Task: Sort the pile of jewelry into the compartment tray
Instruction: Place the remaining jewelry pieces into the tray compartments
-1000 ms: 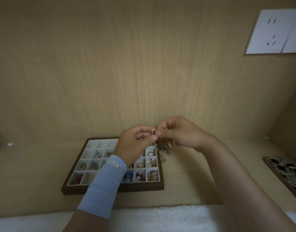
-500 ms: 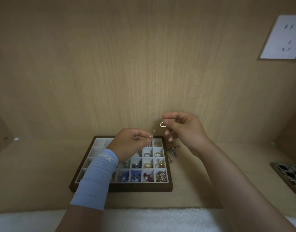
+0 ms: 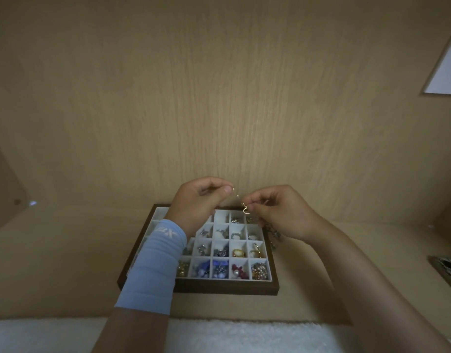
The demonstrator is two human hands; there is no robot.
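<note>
Lying nearest, in front of the compartment tray (image 3: 227, 289), is a strip of white fleecy cloth (image 3: 219, 335) at the edge of the pale wooden surface (image 3: 53, 263). The tray, dark-framed with white cells, sits flat on that surface. Its front row holds gold, blue and red beaded pieces (image 3: 220, 270), and the rows behind hold rings and small silver items. A light blue sleeve (image 3: 155, 263) crosses the tray's front left corner and covers the cells there.

Above the tray's far half the left hand (image 3: 196, 200) is raised, its fingers (image 3: 227, 190) pressed tip to tip in a pinch. Just beyond those tips two tiny glints mark a fine strand (image 3: 234, 189), too thin to trace in full.

Over the tray's far right corner the right hand (image 3: 283, 212) pinches a small gold hooked pendant (image 3: 245, 209). It hangs just below the gripping fingertips, clear of the cells beneath, and the other fingers curl toward the palm.

Just right of the tray, mostly hidden under the right hand, lies the jewelry pile (image 3: 276, 235). Further right of the tray a dark patterned object (image 3: 448, 271) rests on the surface. Behind the tray rises a wood-grain wall (image 3: 219, 98), with a white plate (image 3: 446, 64) high to the right.
</note>
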